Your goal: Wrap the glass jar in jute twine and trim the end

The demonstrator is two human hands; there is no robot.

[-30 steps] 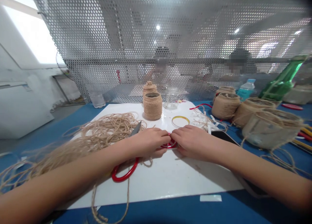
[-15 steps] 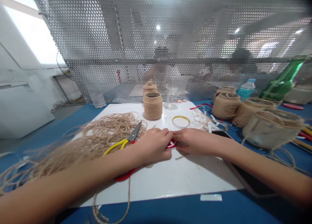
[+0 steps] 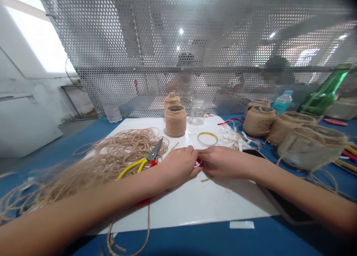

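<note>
My left hand [image 3: 178, 166] and my right hand [image 3: 223, 161] meet at the middle of a white board [image 3: 200, 204]. Both are closed in a pinch on a small red-and-white tape roll [image 3: 198, 163], which shows only as a sliver between the fingers. Scissors [image 3: 142, 162] with yellow and red handles lie just left of my left hand, partly under my forearm. A large tangle of jute twine [image 3: 106, 159] spreads over the board's left side. One strand [image 3: 146, 226] trails off the board's near edge.
A twine-wrapped jar [image 3: 175, 120], a second one behind it and a clear glass jar [image 3: 196, 112] stand at the board's far edge. A yellow-rimmed ring [image 3: 207, 138] lies nearby. Several twine-wrapped pots [image 3: 290, 128], a green bottle [image 3: 323, 94] and a perforated metal screen [image 3: 195, 51] are beyond; people sit behind it.
My left hand has moved right and forward, uncovering the scissors' yellow handle and hiding most of the red one. The red tape roll is now almost hidden between my fingers.
</note>
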